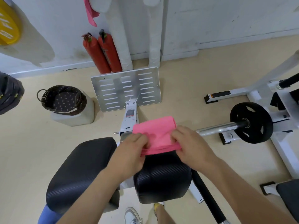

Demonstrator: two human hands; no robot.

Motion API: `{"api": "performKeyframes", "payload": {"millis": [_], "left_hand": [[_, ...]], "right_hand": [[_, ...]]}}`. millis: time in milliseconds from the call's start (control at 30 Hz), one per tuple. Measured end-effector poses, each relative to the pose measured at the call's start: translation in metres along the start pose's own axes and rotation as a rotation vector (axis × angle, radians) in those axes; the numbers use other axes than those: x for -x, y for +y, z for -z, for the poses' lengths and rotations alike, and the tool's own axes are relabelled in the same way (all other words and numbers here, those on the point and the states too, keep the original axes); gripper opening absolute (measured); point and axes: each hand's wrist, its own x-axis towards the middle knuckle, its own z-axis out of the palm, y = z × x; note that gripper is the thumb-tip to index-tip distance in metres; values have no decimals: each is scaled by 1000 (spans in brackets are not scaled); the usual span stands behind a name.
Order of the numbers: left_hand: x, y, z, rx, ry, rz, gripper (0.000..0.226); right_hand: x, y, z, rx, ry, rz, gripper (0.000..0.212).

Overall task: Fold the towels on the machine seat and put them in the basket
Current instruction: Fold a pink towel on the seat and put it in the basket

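Head view: towel mid-fold at the seat's far edge

Both hands were clamped on one pink towel [155,135], which lay in several layers over the far edge of the black seat [161,178]. The left hand [131,152] gripped its near left corner with curled fingers. The right hand [192,146] pinched its right side. The hands were apart, one at each end of the cloth.

Judged from that, the step in hand was the folding itself, late on. The towel was already a small stacked rectangle, though its near edges looked uneven. The next move would call for squaring those layers, perhaps with one more fold. The bundle would then have to be lifted without opening and carried to the basket [63,99]. That stood on a white block on the floor, well off to the far left of the seat, and its dotted lining showed no towel inside. A second pink cloth [90,12] hung on the wall far beyond the seat; whether it belonged to the task could not be told.

A yellow board [8,25] far left of the seat carried pale letters, cropped and not readable as a word. A red-and-dark label [130,113] on the white beam just beyond the seat was too small to read. No brand could be made out.
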Motion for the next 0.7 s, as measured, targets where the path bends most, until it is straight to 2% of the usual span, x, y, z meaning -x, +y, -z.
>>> {"api": "performKeyframes", "payload": {"millis": [67, 167, 200, 233, 300, 367, 400, 467, 567, 633, 700], "left_hand": [[13, -2, -23, -31, -136, -4, 36], [25, -5, -35, -141, -335, -50, 67], [23, -4, -30, -148, -381, -30, 67], [18, -2, -23, -129, -404, 4, 58], [3, 5, -13, -148, -327, 11, 40], [-13, 10, -19, -186, -162, -8, 41], [-18, 13, -27, -148, -137, -9, 49], [-21, 19, -44, -111, -250, -6, 73], [-15, 19, -67, -199, -448, 48, 98], [-17, 18, -71, -192, -459, 52, 104], [-19, 19, -69, -186, -475, 27, 108]], "right_hand": [[16, 4, -24, 93, -91, -12, 29], [35, 5, -40, 100, -214, -57, 30], [38, 6, -39, 71, -234, -72, 28], [38, 6, -35, 24, -255, -95, 25], [31, 4, -29, -53, -241, -130, 20], [23, 2, -28, -21, -204, -151, 21], [19, 0, -29, 21, -191, -152, 23], [13, -4, -31, 109, -194, -176, 24], [-1, -8, -29, 143, -174, -208, 36], [-13, -8, -30, -9, -101, -191, 43], [-21, -6, -41, -175, -104, -191, 43]]}}
